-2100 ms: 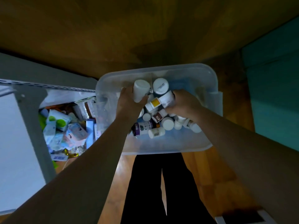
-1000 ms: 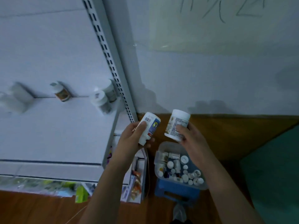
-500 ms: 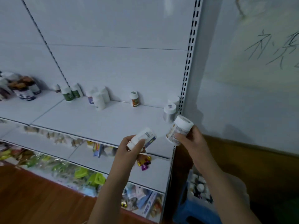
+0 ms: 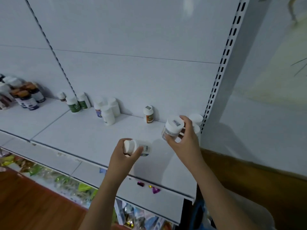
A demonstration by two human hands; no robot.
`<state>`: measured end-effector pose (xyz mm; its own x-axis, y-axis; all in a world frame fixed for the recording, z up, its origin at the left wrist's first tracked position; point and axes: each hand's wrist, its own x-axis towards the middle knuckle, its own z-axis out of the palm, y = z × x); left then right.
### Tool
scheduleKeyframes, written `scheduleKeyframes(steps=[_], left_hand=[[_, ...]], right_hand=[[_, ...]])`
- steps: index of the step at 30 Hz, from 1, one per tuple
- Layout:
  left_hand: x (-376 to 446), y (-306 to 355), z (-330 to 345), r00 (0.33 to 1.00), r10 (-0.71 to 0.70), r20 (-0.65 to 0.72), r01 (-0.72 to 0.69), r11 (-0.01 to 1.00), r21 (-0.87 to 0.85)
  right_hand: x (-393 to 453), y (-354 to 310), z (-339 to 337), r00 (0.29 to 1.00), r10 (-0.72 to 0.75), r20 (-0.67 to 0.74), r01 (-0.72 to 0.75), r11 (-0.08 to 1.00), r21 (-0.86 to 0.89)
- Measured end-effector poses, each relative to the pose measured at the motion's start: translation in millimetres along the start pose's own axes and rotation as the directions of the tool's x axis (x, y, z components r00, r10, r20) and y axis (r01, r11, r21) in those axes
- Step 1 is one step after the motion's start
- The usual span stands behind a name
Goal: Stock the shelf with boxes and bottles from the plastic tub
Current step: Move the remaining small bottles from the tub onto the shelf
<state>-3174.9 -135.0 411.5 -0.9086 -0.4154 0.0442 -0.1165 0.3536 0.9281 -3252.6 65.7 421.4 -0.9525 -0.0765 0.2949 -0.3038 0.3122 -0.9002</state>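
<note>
Bottles (image 4: 172,128) above bare shelf (image 4: 93,135) edge

No legible words, brand names or numbers anywhere. Barcode stripes on the label of the white bottle (image 4: 138,147) in the left hand (image 4: 123,157); small printed sticker, unreadable, on the cap of the white jar (image 4: 172,128) in the right hand (image 4: 184,141). Labels on the shelf (image 4: 83,130) bottles too blurred to read.

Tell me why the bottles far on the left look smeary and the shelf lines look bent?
Head view: the dark bottles at the left edge are blurred, likely by head motion, and the wide-angle lens stretches the edges. It also tilts the slotted post. The bottle in the right hand looks sharper. The light is dim and bluish.
</note>
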Motion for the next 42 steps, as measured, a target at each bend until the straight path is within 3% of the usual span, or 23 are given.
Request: scheduleKeyframes(steps=[4,6,10,14,19,23,27,30,32,37,42], left_hand=[[45,-6,-3,0.996,0.087,0.015,-0.088,0.985,0.148],[61,-10,0,0.994,0.111,0.023,-0.113,0.971,0.211],[84,-16,9,0.987,0.154,0.039,-0.159,0.956,0.245],[97,-24,17,0.978,0.180,0.106,-0.200,0.953,0.228],[102,-35,24,0.973,0.174,0.153,-0.195,0.972,0.132],[97,-50,19,0.957,0.200,0.211,-0.231,0.964,0.131],[95,-75,-6,0.920,0.278,0.276,-0.352,0.896,0.271],[96,-98,-40,0.926,0.299,0.232,-0.375,0.811,0.450],[98,-114,-69,0.929,0.310,0.203,-0.370,0.744,0.556],[109,-147,-148,0.969,0.218,0.114,-0.235,0.686,0.688],[133,-167,-195,0.981,0.145,0.128,-0.191,0.633,0.750]], right_hand=[[49,-2,13,0.969,-0.237,0.076,0.249,0.924,-0.292],[73,0,13,0.953,-0.262,0.149,0.301,0.850,-0.433],[106,20,5,0.960,-0.204,0.190,0.278,0.749,-0.602],[114,36,-2,0.959,-0.002,0.283,0.209,0.678,-0.704],[114,24,0,0.952,0.064,0.301,0.176,0.689,-0.703],[87,0,11,0.980,-0.088,0.180,0.186,0.735,-0.652],[37,-6,56,0.987,-0.004,0.158,0.075,0.892,-0.446],[22,12,95,0.962,0.184,0.202,-0.120,0.949,-0.292],[24,19,114,0.949,0.232,0.213,-0.189,0.961,-0.204],[35,4,150,0.957,0.254,0.141,-0.226,0.955,-0.190],[38,-34,213,0.958,0.177,0.227,-0.145,0.977,-0.154]])
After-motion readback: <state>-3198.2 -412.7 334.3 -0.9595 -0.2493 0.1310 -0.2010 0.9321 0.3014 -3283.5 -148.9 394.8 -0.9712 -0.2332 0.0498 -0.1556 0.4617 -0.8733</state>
